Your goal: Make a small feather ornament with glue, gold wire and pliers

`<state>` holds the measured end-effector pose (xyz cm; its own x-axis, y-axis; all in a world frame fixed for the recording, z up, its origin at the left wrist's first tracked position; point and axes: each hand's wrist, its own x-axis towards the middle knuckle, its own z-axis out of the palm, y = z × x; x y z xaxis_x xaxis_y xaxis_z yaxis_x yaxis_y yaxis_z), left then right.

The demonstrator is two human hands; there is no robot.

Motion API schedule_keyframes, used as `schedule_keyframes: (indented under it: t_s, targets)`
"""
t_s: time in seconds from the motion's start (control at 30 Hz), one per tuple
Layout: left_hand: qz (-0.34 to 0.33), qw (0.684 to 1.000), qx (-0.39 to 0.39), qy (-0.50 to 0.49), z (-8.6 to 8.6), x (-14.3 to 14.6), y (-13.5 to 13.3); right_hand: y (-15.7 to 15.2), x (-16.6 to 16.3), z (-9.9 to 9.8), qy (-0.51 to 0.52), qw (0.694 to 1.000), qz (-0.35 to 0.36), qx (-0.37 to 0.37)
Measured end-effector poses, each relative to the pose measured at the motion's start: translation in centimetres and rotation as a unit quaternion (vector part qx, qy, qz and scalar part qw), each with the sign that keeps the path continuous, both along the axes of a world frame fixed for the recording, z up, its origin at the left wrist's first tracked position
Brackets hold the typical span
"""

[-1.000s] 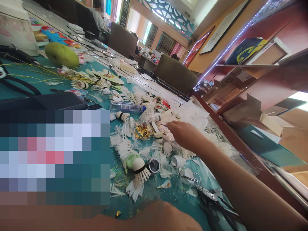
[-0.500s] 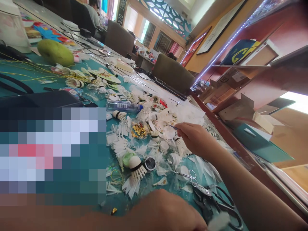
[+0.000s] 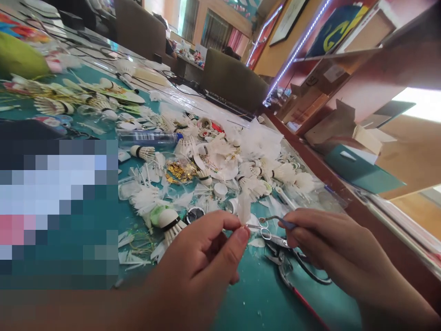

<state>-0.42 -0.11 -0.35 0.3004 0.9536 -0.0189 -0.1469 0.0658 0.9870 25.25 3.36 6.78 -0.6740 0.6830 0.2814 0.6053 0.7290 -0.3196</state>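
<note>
Head view: a white feather (image 3: 244, 208) is pinched upright in the fingertips of the left hand (image 3: 206, 257). Just rightward of them, a curved tool (image 3: 286, 224) is clamped in the right hand (image 3: 332, 248), tip leftward.

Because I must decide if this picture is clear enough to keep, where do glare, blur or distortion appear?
Head view: the bright patch at right is burnt out to white, and the long light strip glows; head view: the left forearm is blurred, while the left hand looks sharper; head view: a pixelated block covers part of the left, and the room leans.
</note>
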Motion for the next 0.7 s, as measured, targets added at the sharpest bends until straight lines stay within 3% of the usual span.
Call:
schedule_keyframes:
  t_s: [0.1,0.3,0.7]
  targets:
    - [0.015,0.999,0.042,0.007,0.1,0.2,0.1,-0.4,0.0,-0.4,-0.001,0.999,0.013,-0.046]
    - [0.020,0.995,0.088,0.045,0.3,0.2,0.7,-0.1,0.5,-1.7,-0.001,0.998,0.009,-0.054]
    - [-0.006,0.990,0.106,0.098,0.2,0.0,0.9,0.1,0.6,-2.2,0.003,0.996,0.039,-0.083]
